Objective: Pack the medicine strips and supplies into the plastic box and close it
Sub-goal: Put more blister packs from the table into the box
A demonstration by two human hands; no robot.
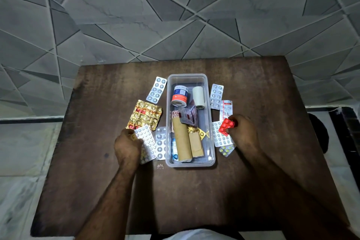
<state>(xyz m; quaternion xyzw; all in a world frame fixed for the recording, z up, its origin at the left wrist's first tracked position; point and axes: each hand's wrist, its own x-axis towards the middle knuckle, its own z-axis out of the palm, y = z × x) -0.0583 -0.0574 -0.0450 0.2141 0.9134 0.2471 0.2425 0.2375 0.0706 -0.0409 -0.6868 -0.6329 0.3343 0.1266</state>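
Observation:
A clear plastic box (211, 115) stands open in the middle of the table. Inside lie a tape roll with a blue and orange label (180, 95), a white tape roll (198, 97), two tan rolls (182, 140) and some strips. My left hand (127, 147) grips a white pill strip (146, 142) left of the box. My right hand (243, 132) holds a red pill strip (226, 126) just right of the box. Loose strips lie around the box: a gold one (145, 116), silver ones (156, 89) (216, 96) (161, 143). No lid is visible.
The dark wooden table (97, 161) stands against a grey patterned tile wall. More strips lie under my right hand: a white and red one (226, 109), a white one (220, 138) and a small yellow-pill one (226, 150). A dark object (319, 132) sits beyond the table's right edge.

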